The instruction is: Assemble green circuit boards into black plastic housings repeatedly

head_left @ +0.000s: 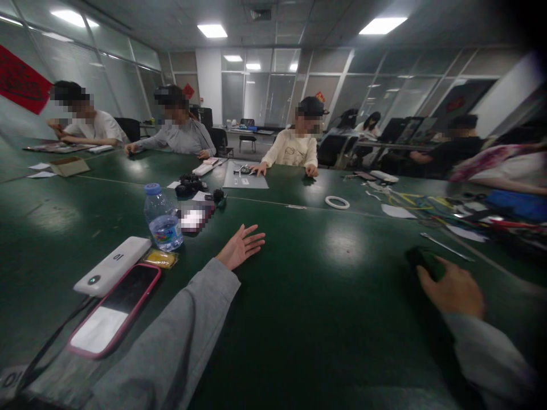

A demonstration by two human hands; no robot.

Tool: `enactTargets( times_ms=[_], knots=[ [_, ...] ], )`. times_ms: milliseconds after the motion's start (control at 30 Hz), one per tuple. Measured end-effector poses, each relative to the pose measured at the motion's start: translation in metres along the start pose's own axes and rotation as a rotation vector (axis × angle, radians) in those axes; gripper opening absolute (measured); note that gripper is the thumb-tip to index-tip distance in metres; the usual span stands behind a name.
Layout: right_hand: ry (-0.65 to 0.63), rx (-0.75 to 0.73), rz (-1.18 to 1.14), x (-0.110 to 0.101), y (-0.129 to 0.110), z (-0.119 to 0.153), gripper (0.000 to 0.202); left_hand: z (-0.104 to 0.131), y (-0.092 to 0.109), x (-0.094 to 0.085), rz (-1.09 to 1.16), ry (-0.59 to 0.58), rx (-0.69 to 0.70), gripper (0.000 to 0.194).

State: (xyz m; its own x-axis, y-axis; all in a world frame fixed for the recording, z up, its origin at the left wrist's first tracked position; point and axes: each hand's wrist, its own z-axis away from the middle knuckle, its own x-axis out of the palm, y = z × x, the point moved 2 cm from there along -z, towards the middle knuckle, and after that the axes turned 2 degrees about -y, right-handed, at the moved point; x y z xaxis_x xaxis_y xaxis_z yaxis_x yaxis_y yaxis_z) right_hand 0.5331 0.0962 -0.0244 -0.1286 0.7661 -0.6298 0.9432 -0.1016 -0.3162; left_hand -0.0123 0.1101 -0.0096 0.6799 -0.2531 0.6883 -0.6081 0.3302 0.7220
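Observation:
My left hand (241, 246) is open over the middle of the green table (294, 296), palm turned up and to the side, fingers spread with nothing in them. My right hand (455, 285), slightly blurred, curls over a dark, rounded computer mouse (431, 263) at the right; the hand covers part of it. Left of my left forearm lies a phone with a pink case (128, 293), alongside a white power bank (113, 265) marked 01. A small yellow packet (160, 259) rests by a half-full water bottle (164, 222) with a blue cap.
Across the table sit several people; one has a hand on a grey board (245, 175). A white ring (337, 202) lies near the table seam. At the right are a thin metal rod (447, 246) and tangled cables (421, 202). A cardboard box (70, 166) stands far left.

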Motion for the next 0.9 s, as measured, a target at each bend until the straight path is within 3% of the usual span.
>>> enactTargets(
  times_ms=[67, 133, 267, 367, 433, 500, 900],
  knots=[
    [-0.103, -0.099, -0.023, 0.019, -0.062, 0.011, 0.080, -0.001, 0.000, -0.002, -0.003, 0.033, 0.024, 0.051],
    [-0.118, -0.200, -0.174, 0.030, -0.139, 0.029, 0.070, -0.002, 0.000, -0.004, -0.004, 0.076, 0.040, 0.048],
    [-0.228, -0.374, -0.435, 0.036, -0.288, 0.072, 0.048, -0.003, -0.001, -0.006, 0.006, 0.162, 0.066, 0.049],
    [-0.295, -0.464, -0.546, 0.031, -0.357, 0.099, 0.038, -0.006, -0.005, -0.006, 0.000, 0.175, 0.097, 0.051],
    [-0.334, -0.559, -0.574, 0.028, -0.379, 0.111, 0.033, -0.008, -0.008, -0.006, -0.036, 0.163, 0.106, 0.048],
    [-0.349, -0.607, -0.575, 0.028, -0.387, 0.117, 0.030, -0.008, -0.009, -0.006, -0.074, 0.162, 0.115, 0.043],
    [-0.381, -0.545, -0.575, 0.032, -0.382, 0.117, 0.026, -0.008, -0.007, -0.006, -0.048, 0.160, 0.091, 0.031]
  ],
)
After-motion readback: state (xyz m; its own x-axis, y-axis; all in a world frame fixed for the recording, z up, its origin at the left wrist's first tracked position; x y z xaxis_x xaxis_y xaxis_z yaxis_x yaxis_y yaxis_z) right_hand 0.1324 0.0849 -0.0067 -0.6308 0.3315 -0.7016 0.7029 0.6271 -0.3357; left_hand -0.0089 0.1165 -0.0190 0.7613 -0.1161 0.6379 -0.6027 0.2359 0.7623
